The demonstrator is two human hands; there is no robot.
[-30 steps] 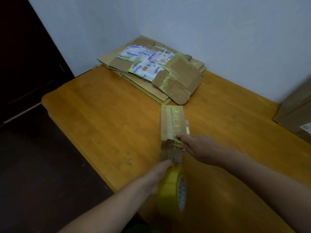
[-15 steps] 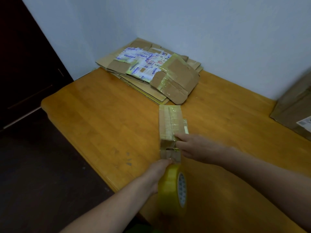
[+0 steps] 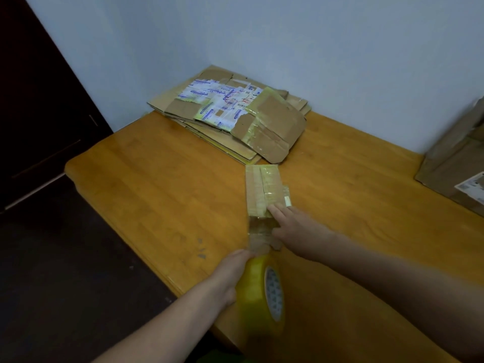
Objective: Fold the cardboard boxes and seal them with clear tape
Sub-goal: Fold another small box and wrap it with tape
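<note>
Flat on the orange wooden table (image 3: 157,195), close to its front edge: small brown cardboard box (image 3: 262,188), top banded with yellowish tape. Long axis pointing away from the body toward the wall; near end just beyond both hands.

Grip of the left hand (image 3: 231,275): wrapped round a fat roll of clear yellowish tape (image 3: 258,297), thumb up top, fingers hidden behind (closed round the roll, judging by the carry). Roll upright on edge, core facing right, over the table's front edge, nearer the body than the box.

Between the two, a strip of pulled-out tape (image 3: 258,233), stretched from roll to the box's near end, roughly in line with the long axis.

Entering from the right, the right hand (image 3: 297,230): fingers straight, index fingertip (image 3: 271,208) pressed down on the taped top at the near end. Pinching nothing.

Judged: sealing in hand, not folding. Coming move likely a pull of the roll back toward the body, or a tear; hinges on roll, strip and box keeping one line. Box straight ahead of the roll; right hand the nearer, so best placed for pinning and smoothing.

Around: stack of flattened brown cardboard sheets (image 3: 230,145), printed labels on top, in the far corner against the pale wall (image 3: 288,35), near the box's far end, contact not discernible. At the right edge, a larger brown cardboard box (image 3: 455,166), well apart. Nothing in the roll's path but the strip.
</note>
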